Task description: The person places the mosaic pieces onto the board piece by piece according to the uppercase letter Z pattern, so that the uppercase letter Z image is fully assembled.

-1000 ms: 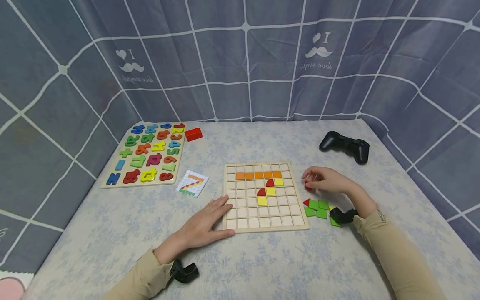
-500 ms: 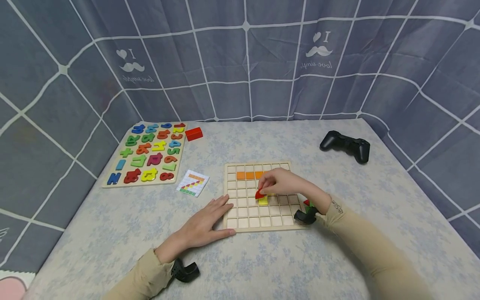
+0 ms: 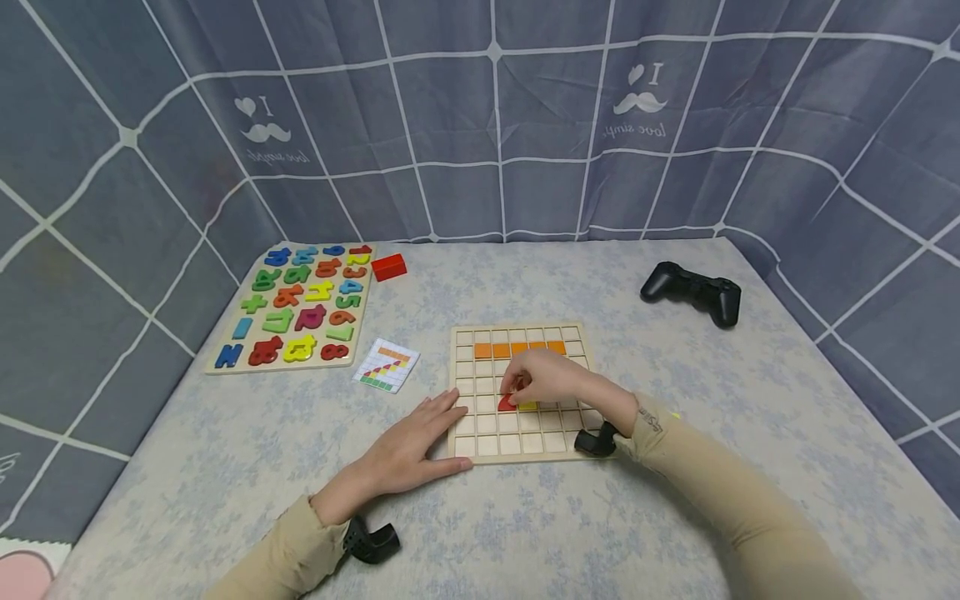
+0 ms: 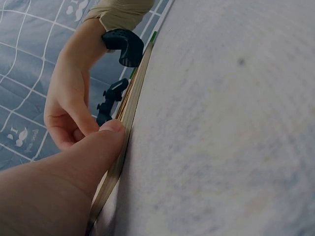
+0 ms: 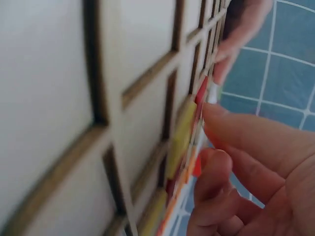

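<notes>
A wooden grid board (image 3: pixel 487 447) lies flat on the table, with a row of orange tiles (image 3: pixel 501 350) in its upper part. My left hand (image 3: pixel 401 454) rests along the board's left edge, fingers spread and thumb at the lower left corner. Over the middle of the grid, my right hand (image 3: pixel 551 377) pinches a red quarter-circle tile (image 3: pixel 507 403) down at a cell, left of a yellow tile (image 3: pixel 528 407). The right wrist view has the thumb right at the red tile (image 5: pixel 201 93). My right hand hides other tiles on the board in the head view.
A printed pattern card (image 3: pixel 387 365) lies left of the board. Farther left are a number puzzle board (image 3: pixel 341 333) and a red block (image 3: pixel 389 267). A black game controller (image 3: pixel 692 293) sits at the back right. My right sleeve (image 3: pixel 720 483) covers most of the loose tiles.
My right hand has moved left from the loose tiles onto the board, carrying a red tile, then lowered it beside the yellow tile. My left hand has stayed put.
</notes>
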Motion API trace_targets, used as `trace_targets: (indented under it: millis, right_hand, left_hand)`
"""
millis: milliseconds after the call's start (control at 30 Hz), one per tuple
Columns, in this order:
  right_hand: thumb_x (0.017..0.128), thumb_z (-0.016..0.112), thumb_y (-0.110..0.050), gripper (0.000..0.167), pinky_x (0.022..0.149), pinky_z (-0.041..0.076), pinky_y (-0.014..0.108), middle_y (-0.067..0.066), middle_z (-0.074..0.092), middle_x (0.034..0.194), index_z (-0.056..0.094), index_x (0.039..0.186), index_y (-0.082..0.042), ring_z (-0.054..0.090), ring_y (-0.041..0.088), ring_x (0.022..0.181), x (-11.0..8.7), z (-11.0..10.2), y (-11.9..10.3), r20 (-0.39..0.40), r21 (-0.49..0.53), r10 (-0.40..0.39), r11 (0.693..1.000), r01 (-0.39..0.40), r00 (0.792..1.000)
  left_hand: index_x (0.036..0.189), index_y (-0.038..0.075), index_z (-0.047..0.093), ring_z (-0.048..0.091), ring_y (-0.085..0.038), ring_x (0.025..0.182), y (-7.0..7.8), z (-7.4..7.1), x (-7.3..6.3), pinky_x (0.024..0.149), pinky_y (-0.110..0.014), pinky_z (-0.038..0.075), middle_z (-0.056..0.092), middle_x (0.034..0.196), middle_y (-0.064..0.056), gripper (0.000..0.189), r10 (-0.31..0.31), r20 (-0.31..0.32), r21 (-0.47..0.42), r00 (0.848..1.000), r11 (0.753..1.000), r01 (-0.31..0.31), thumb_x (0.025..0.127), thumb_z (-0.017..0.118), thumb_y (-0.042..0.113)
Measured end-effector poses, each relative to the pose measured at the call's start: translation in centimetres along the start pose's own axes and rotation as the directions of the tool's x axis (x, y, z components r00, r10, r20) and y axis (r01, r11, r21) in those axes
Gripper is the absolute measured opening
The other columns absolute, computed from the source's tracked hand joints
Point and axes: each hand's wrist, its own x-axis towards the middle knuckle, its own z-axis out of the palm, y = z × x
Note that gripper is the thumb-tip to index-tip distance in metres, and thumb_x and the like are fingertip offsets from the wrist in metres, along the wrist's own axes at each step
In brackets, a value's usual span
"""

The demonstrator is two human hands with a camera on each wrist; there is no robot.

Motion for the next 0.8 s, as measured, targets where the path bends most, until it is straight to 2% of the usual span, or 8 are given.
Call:
trace_targets:
  millis: [133,300,433,800]
  right_hand:
    - [0.087,0.068,-0.022,0.015,0.062,0.048,0.026,-0.008,0.062,0.086,0.071,0.099,-0.014,0.056,0.008,0.069,-1.0,-0.9,0.5,-0.007,0.037,-0.017,0.999,0.017,1.000]
    - [0.089,0.066,-0.023,0.020,0.067,0.050,0.029,-0.006,0.063,0.088,0.069,0.105,-0.011,0.059,0.012,0.073,-2.9,-2.6,1.6,0.007,0.113,-0.039,0.993,0.038,0.999]
    - [0.090,0.065,-0.024,0.025,0.071,0.052,0.031,-0.004,0.064,0.092,0.068,0.109,-0.007,0.060,0.013,0.080,-4.5,-3.7,2.8,-0.001,0.148,-0.015,0.989,0.015,1.000]
    - [0.090,0.065,-0.021,0.033,0.069,0.052,0.030,0.005,0.065,0.098,0.063,0.116,0.000,0.062,0.025,0.082,-9.0,-5.5,6.1,-0.018,0.232,0.104,0.968,-0.097,0.994]
  left_hand:
    - [0.142,0.009,0.042,0.020,-0.019,0.140,0.0,0.0,0.0,0.116,-0.035,0.017,0.023,0.154,-0.008,0.077,0.004,0.004,-0.001,1.000,1.000,-0.004,0.086,0.055,0.061]
    - [0.142,0.009,0.042,0.018,-0.019,0.141,0.0,-0.1,0.1,0.116,-0.034,0.016,0.022,0.154,-0.008,0.077,0.009,0.009,-0.003,1.000,1.000,-0.009,0.086,0.055,0.060]
    - [0.142,0.009,0.042,0.018,-0.020,0.141,0.1,-0.1,0.0,0.116,-0.035,0.016,0.022,0.154,-0.007,0.078,0.006,0.009,-0.006,1.000,1.000,-0.006,0.086,0.055,0.061]
    - [0.142,0.009,0.041,0.018,-0.020,0.141,0.2,-0.1,0.1,0.116,-0.035,0.015,0.021,0.154,-0.007,0.078,0.004,0.008,-0.010,1.000,1.000,-0.004,0.086,0.055,0.061]
